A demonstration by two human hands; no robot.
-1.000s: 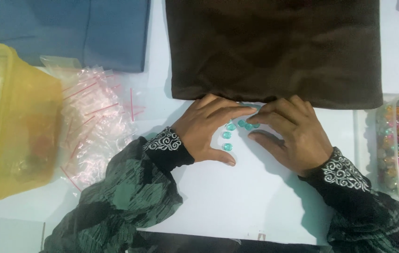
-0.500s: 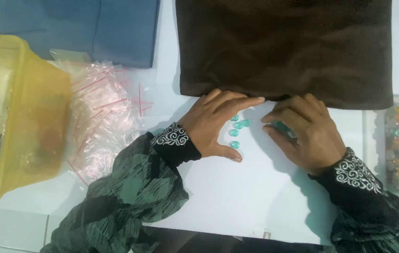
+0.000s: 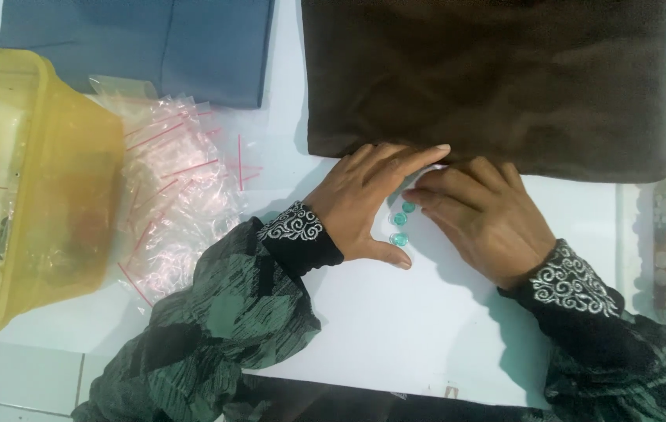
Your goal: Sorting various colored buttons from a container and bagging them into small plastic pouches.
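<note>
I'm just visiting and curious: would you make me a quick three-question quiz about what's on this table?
1. True or false: the teal beads lie between the left hand and the right hand.
2. What colour is the cloth at the fingertips? A) blue B) dark brown C) white
3. Which thing lies between the yellow tub and the left sleeve?

Key: 1 true. 2 B. 3 the pile of clear plastic bags.

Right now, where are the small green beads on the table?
In the head view, the green beads lie on the white table near the centre, between the left hand and the right hand, just below the brown cloth's near edge.
</note>
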